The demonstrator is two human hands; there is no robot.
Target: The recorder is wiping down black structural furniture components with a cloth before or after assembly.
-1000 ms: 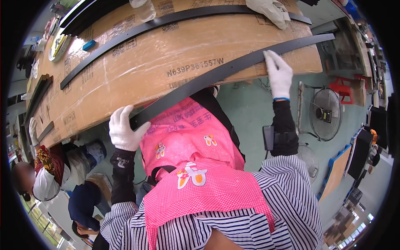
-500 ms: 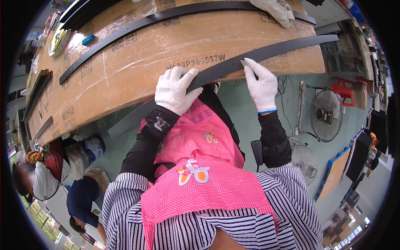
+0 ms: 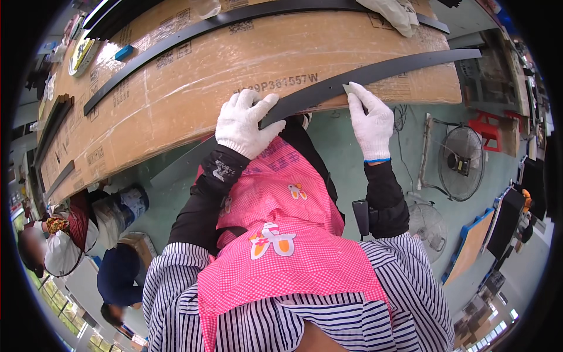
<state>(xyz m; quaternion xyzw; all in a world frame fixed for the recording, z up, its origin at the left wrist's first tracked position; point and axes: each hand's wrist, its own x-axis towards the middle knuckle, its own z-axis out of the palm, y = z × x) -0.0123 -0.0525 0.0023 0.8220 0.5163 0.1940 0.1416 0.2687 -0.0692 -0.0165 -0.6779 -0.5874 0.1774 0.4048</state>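
Note:
A long, flat dark grey strip (image 3: pixel 305 102) lies slantwise over the near edge of the cardboard-covered table (image 3: pixel 193 111). Its right part rests on the table, while its left part sticks out past the edge, beside my left forearm. My white-gloved left hand (image 3: pixel 243 123) is closed around the strip near the table edge, thumb on the near side. At the strip's near edge, further right, my gloved right hand (image 3: pixel 372 123) pinches thumb and forefinger together. Something small and greyish shows at those fingertips, too small to name. Small dark holes mark the strip close by.
A second dark strip (image 3: pixel 170 44) runs along the far part of the table, with a whitish cloth (image 3: pixel 396 16) over its right end. A small blue block (image 3: pixel 124 53) lies nearby. Fans (image 3: pixel 461 155) and a red stool (image 3: pixel 485 132) stand right; two people are at lower left.
Both hands keep their hold, with the right hand shifting very slightly right. The strip stays nearly in place. At lower left, the person in dark blue has moved a little.

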